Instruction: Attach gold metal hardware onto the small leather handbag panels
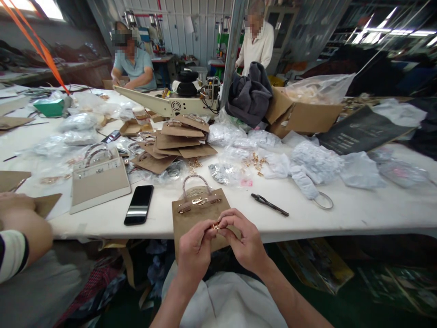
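Note:
My left hand (195,248) and my right hand (244,237) meet over the near table edge, thumbs and fingertips pinched on a small gold metal fitting (215,226). Its exact kind is too small to make out. Beneath them lies a brown handbag panel (181,223) with a looped handle (196,177) and gold hardware (200,200) along its top. The lower part of the panel overhangs the table edge and is partly hidden by my hands. Left of it rests a black phone (139,205); on the right is a dark pen-like tool (269,204).
Brown panels (180,139) are stacked beyond my hands, with loose gold fittings (255,161) and plastic bags (316,157) nearby. A beige bag panel (100,178) lies left. A co-worker's arm (25,228) reaches in at far left. Cardboard box (303,116) and metal post (232,54) stand behind.

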Motion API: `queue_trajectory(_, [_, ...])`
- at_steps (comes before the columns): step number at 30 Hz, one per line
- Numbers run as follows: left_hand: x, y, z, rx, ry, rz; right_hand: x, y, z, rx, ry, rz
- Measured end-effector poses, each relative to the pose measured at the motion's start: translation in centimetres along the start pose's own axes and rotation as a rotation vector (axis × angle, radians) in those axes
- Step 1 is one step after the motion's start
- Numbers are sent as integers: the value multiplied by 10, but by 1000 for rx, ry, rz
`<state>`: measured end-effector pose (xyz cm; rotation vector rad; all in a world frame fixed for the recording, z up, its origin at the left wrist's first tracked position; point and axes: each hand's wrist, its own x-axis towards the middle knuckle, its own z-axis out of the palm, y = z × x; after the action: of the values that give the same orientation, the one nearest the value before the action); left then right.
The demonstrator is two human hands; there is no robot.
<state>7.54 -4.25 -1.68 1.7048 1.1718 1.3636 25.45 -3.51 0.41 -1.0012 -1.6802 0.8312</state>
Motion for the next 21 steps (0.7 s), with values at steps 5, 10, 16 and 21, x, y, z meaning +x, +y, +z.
queue_trajectory(5, [-1, 1, 3, 0, -7, -57, -3, 5, -2, -23, 1, -5])
queue_trajectory(10, [0, 3, 3, -16, -19, -77, -6, 8, -2, -19, 19, -33])
queue_trajectory(16, [-5, -1, 6, -56, 23, -137, -9, 15, 2, 128, 59, 123])
queue_trajectory(21, [-7, -3, 8, -87, 38, -163, -5, 17, -4, 154, 16, 151])
